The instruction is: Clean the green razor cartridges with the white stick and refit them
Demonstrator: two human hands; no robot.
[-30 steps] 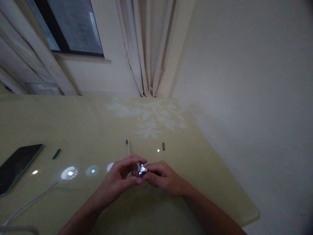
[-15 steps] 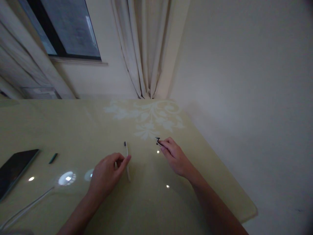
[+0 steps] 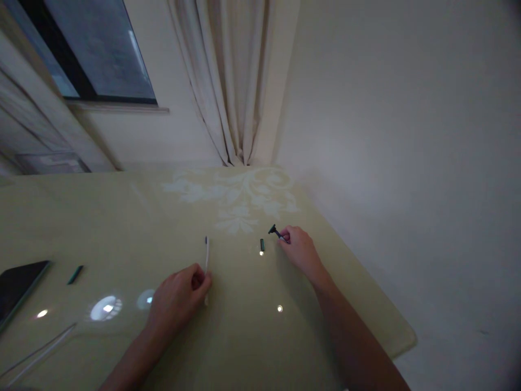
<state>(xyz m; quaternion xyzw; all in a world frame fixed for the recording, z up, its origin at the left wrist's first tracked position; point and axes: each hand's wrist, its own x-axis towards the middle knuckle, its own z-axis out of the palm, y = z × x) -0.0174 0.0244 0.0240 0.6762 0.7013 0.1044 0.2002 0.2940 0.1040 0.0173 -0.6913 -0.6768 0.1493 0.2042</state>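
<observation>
My left hand (image 3: pixel 181 296) is closed on a white toothbrush (image 3: pixel 208 254), its dark bristle head pointing toward the far side of the table. The brush lies close to the tabletop; I cannot tell whether it touches. A dark razor (image 3: pixel 277 232) is pinched by its handle in my right hand (image 3: pixel 300 251), with the razor head pointing to the left. On the table between the hands, just left of the razor, lies a small dark green piece (image 3: pixel 262 245), which looks like a razor head cover.
A pale yellow-green glossy table (image 3: pixel 240 347) bears white floral patterns and light reflections. At the left lie a dark tablet-like slab (image 3: pixel 20 282), a small dark green stick-like piece (image 3: pixel 75 275) and a white cable (image 3: pixel 44 350). A wall (image 3: pixel 386 163) borders the table's right side.
My right hand has moved slightly right with the razor, and the small dark green piece now shows on the table apart from it. My left hand still holds the toothbrush, now more upright in view.
</observation>
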